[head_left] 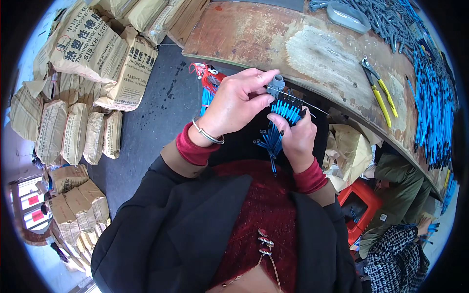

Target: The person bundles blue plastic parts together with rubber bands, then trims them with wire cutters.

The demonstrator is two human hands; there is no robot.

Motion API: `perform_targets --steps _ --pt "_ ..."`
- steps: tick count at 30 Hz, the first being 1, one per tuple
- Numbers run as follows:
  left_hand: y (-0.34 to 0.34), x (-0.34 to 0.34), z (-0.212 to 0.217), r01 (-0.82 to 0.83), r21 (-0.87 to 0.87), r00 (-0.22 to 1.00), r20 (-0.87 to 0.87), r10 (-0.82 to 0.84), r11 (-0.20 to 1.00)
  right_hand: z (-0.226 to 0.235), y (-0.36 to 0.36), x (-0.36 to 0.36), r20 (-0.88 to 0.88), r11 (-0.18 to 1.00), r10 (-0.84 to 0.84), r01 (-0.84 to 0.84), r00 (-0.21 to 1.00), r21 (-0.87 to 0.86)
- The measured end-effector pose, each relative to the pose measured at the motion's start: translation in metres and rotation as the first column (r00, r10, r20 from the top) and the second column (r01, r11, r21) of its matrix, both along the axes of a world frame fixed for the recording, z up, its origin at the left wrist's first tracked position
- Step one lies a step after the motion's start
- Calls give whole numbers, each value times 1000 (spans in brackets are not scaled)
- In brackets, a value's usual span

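Observation:
Just off the near edge of the wooden table, my left hand [235, 101] has its thumb and fingers closed about a grey plastic fitting [276, 83] with a round hollow end. My right hand [299, 136] grips a bunch of thin blue sticks [288, 110] with black ends, its thumb across them. A thin metal wire [312, 106] runs along the black ends and sticks out to the right. More blue sticks [271, 144] hang in a fan below, between my hands. My palms and some fingertips are hidden.
Pliers [381, 93] with yellow handles lie on the wooden table [254, 34]. Behind are a clear plastic tray [348, 17], grey plastic parts [386, 29] and piled blue sticks [435, 107]. Paper sacks [88, 49] stand left. A red plastic stool [361, 195] and another person's sleeve [398, 254] are right.

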State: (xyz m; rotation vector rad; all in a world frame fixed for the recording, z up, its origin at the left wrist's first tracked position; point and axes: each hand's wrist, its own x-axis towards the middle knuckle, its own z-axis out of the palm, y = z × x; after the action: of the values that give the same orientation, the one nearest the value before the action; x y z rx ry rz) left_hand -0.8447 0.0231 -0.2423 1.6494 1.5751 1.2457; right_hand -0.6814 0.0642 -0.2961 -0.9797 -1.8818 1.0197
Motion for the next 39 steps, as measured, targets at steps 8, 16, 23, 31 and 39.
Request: perform_targets --steps 8,16,23,31,39 --pt "-3 1 3 -7 -16 999 -38 6 1000 -8 -6 2 118 992 -46 31 992 122" --pt "-6 7 3 -75 44 994 -81 78 996 -5 -9 0 149 989 -29 7 988 149" --pt "-6 9 3 -87 32 991 -101 89 996 -7 -11 -1 123 981 -23 -1 992 193" --pt "-9 21 -2 -130 45 977 174 120 991 -2 -7 0 139 993 9 -24 990 112" --pt "-6 9 -12 -86 -42 981 169 92 995 -1 5 3 126 994 96 -101 987 37"
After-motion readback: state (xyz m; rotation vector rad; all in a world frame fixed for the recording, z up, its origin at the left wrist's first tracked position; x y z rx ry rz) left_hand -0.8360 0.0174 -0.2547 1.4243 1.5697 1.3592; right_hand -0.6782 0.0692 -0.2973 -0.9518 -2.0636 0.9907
